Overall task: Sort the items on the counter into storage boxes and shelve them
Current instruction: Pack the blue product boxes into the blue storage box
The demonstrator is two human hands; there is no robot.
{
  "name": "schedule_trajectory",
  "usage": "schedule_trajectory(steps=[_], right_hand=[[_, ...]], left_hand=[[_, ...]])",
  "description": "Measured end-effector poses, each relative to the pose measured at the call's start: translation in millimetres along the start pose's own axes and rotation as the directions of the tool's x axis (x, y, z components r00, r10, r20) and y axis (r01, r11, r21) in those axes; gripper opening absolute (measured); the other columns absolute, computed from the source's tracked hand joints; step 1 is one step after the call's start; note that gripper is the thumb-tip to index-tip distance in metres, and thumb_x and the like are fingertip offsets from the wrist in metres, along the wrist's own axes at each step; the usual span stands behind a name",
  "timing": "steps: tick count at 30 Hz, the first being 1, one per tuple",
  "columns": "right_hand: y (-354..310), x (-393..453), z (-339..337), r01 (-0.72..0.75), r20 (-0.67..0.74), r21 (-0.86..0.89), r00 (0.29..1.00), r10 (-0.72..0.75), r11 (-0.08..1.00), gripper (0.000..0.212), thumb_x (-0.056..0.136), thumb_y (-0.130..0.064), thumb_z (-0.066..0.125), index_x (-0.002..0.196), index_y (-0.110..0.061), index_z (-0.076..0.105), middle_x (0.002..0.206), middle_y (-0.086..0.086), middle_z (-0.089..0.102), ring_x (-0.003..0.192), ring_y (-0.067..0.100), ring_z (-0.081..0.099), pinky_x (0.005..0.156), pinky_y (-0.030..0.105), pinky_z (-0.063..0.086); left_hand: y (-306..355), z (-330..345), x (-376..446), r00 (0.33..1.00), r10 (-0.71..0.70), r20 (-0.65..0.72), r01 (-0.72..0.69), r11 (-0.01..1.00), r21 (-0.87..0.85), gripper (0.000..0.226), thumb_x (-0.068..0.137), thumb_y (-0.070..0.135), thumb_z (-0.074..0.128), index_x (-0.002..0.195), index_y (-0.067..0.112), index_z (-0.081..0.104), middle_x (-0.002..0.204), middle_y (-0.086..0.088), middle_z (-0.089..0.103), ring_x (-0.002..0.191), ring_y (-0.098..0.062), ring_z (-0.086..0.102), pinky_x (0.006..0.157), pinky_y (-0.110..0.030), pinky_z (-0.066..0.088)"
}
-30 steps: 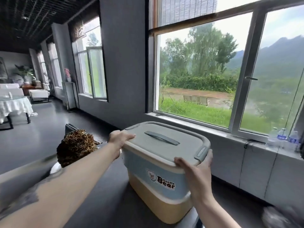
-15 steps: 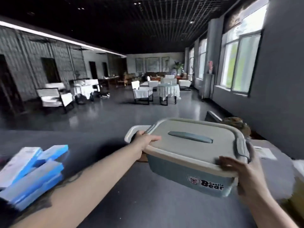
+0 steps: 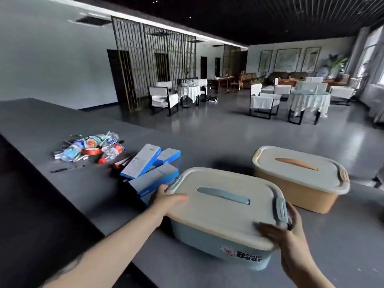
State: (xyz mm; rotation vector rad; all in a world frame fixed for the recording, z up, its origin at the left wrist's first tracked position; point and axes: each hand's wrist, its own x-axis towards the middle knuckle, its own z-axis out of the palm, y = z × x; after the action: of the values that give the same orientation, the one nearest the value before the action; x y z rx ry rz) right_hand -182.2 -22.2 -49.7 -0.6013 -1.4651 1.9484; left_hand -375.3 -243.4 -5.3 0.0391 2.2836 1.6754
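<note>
Here is the blue box (image 3: 220, 242), a smooth plastic tub with rounded corners and a pale cream lid (image 3: 224, 206), sitting on the near part of the dark grey counter (image 3: 52, 125). A long blue handle (image 3: 223, 195) lies flat in the middle of the lid, and a blue latch (image 3: 281, 208) clips its right end. On the near wall there is a small bear picture beside the word "Bear".

The left hand (image 3: 166, 201) grips the left end of the lid, thumb lying on top and fingers tucked out of sight under the rim. The right hand (image 3: 287, 235) clamps the near right corner, thumb across the lid and fingers curled round the latch end; it is blurred.

Just right and farther back stands an orange box (image 3: 291, 190) of the same rounded shape, its cream lid shut, with an orange handle (image 3: 296, 163) and orange latch. The two tubs sit close, and I cannot tell whether they touch.

To the left, just beside the blue box, lies a loose heap of long flat blue cartons (image 3: 149, 169), glossy cardboard, some overlapping. Farther left is a jumble of clear water bottles (image 3: 72, 149), a roll of red tape (image 3: 91, 151) and thin dark pens (image 3: 62, 169).

Beyond the counter a glossy grey floor runs to white-draped chairs (image 3: 164, 98) and round tables under white cloths (image 3: 308, 101).
</note>
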Motion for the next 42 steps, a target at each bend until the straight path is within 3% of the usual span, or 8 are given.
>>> schedule_trajectory(steps=[9, 13, 17, 20, 25, 34, 38, 42], right_hand=[[51.6, 0.7, 60.2, -0.077, -0.2, -0.034, 0.977, 0.069, 0.996, 0.114, 0.031, 0.003, 0.085, 0.127, -0.045, 0.047, 0.12, -0.004, 0.061, 0.104, 0.024, 0.063, 0.066, 0.036, 0.057], [50.3, -4.5, 66.7, -0.098, -0.291, -0.118, 0.955, 0.06, 0.988, 0.103, 0.035, -0.001, 0.082, 0.121, -0.049, 0.053, 0.119, -0.007, 0.064, 0.108, 0.02, 0.062, 0.075, 0.035, 0.054], [36.3, -1.9, 79.3, -0.201, -0.439, -0.336, 0.898, 0.035, 0.92, 0.08, 0.049, -0.026, 0.075, 0.123, -0.043, 0.048, 0.117, -0.011, 0.062, 0.1, 0.011, 0.059, 0.078, 0.03, 0.047], [26.1, 11.1, 86.2, -0.333, -0.541, -0.58, 0.84, -0.045, 0.744, 0.062, 0.066, -0.045, 0.078, 0.117, -0.03, 0.047, 0.111, -0.002, 0.06, 0.096, 0.019, 0.059, 0.081, 0.033, 0.048], [22.9, 23.5, 85.9, -0.429, -0.578, -0.712, 0.808, -0.117, 0.556, 0.05, 0.073, -0.064, 0.064, 0.095, -0.026, 0.04, 0.097, -0.002, 0.062, 0.088, 0.023, 0.061, 0.07, 0.034, 0.044], [22.8, 26.2, 85.9, -0.463, -0.561, -0.81, 0.79, -0.245, 0.361, 0.029, 0.098, -0.046, 0.034, 0.092, -0.018, 0.039, 0.097, 0.013, 0.068, 0.091, 0.033, 0.063, 0.064, 0.035, 0.039], [19.4, 27.1, 81.0, -0.509, -0.621, -0.746, 0.764, -0.173, 0.429, 0.037, 0.101, -0.034, 0.026, 0.106, -0.01, 0.054, 0.115, 0.017, 0.063, 0.105, 0.034, 0.058, 0.082, 0.038, 0.043], [15.5, 31.5, 93.3, -0.276, -0.36, -0.932, 0.76, -0.54, 0.233, 0.033, 0.096, -0.028, 0.047, 0.126, -0.017, 0.049, 0.123, 0.003, 0.057, 0.116, 0.025, 0.048, 0.097, 0.037, 0.032]], left_hand=[[-11.2, -49.2, 85.2, 0.936, 0.072, 0.344, -0.196, 0.919, 0.342, 0.07, 0.055, 0.049, 0.07, 0.11, 0.014, 0.045, 0.116, -0.008, 0.057, 0.106, -0.021, 0.053, 0.092, -0.036, 0.045], [-6.8, -59.1, 113.0, 0.883, 0.165, 0.439, -0.448, 0.578, 0.683, 0.074, 0.074, 0.07, 0.057, 0.125, 0.023, 0.034, 0.134, -0.001, 0.03, 0.128, -0.021, 0.035, 0.098, -0.036, 0.037], [0.9, -24.8, 112.4, 0.689, 0.465, 0.556, -0.717, 0.33, 0.613, 0.084, 0.082, 0.065, 0.046, 0.147, 0.026, 0.012, 0.15, 0.002, 0.011, 0.139, -0.022, 0.01, 0.115, -0.036, 0.015], [5.2, 22.3, 97.5, 0.558, 0.443, 0.702, -0.829, 0.271, 0.489, 0.078, 0.089, 0.064, 0.037, 0.151, 0.029, 0.006, 0.159, 0.002, -0.012, 0.145, -0.018, -0.015, 0.117, -0.038, -0.009], [-0.1, 65.3, 84.5, 0.568, 0.422, 0.706, -0.823, 0.305, 0.48, 0.068, 0.091, 0.065, 0.031, 0.15, 0.037, 0.012, 0.161, 0.006, -0.007, 0.146, -0.014, -0.012, 0.118, -0.041, -0.011], [-2.7, 67.5, 90.3, 0.58, 0.481, 0.657, -0.813, 0.292, 0.504, 0.073, 0.087, 0.07, 0.031, 0.15, 0.036, 0.017, 0.161, 0.008, 0.004, 0.147, -0.013, -0.003, 0.119, -0.037, -0.004], [-8.4, 67.0, 96.7, 0.572, 0.514, 0.639, -0.817, 0.29, 0.499, 0.074, 0.085, 0.071, 0.034, 0.149, 0.035, 0.023, 0.16, 0.007, 0.012, 0.147, -0.013, 0.004, 0.12, -0.036, 0.0], [-2.1, 67.1, 92.7, 0.648, 0.583, 0.49, -0.747, 0.613, 0.259, 0.045, 0.088, 0.036, 0.06, 0.124, 0.01, 0.06, 0.136, -0.006, 0.053, 0.131, -0.021, 0.042, 0.11, -0.029, 0.028]])
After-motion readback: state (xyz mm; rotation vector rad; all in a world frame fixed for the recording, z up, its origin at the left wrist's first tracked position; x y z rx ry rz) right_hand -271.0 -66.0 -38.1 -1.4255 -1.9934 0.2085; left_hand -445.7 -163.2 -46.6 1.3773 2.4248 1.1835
